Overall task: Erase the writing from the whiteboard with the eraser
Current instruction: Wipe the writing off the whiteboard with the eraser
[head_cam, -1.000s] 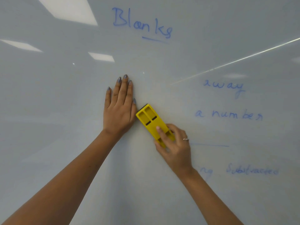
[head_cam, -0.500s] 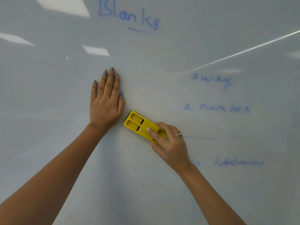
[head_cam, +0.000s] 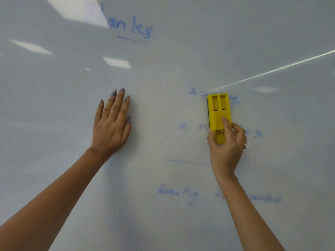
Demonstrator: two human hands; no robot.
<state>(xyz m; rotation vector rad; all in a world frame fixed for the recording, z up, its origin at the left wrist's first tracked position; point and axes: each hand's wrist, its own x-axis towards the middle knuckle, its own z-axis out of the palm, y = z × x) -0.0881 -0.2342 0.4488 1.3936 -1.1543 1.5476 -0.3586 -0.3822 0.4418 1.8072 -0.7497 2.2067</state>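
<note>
- The step in hand looks like the wiping itself: the right hand (head_cam: 226, 147) presses the yellow eraser (head_cam: 219, 115) flat against the whiteboard (head_cam: 163, 124), on top of the blue writing (head_cam: 257, 134) on the right side of the board.
- The right hand's fingers (head_cam: 225, 124) are curled round the lower end of the eraser and grip it, with one finger laid along its back.
- The left hand (head_cam: 112, 124) lies flat on the board, well apart to the left of the eraser, with straight, spread fingers that hold nothing; it seems to brace the person.
- The eraser stands nearly upright. Its long axis runs up and down the board, the free end pointing up and the gripped end pointing down. Its top covers part of the word "away", and its lower half sits over the middle of "a number".
- Much is left, I judge: "away" and "a number" are only partly hidden, a blue line (head_cam: 188, 161) and the faint words "being subtracted" (head_cam: 178, 192) lie below, and a heading (head_cam: 134, 29) with its underline stands far up on the left.
- The next move probably calls for firm sideways strokes with the long edge leading, so that each pass clears a whole word, then a shift down to the lower lines and up to the heading.
</note>
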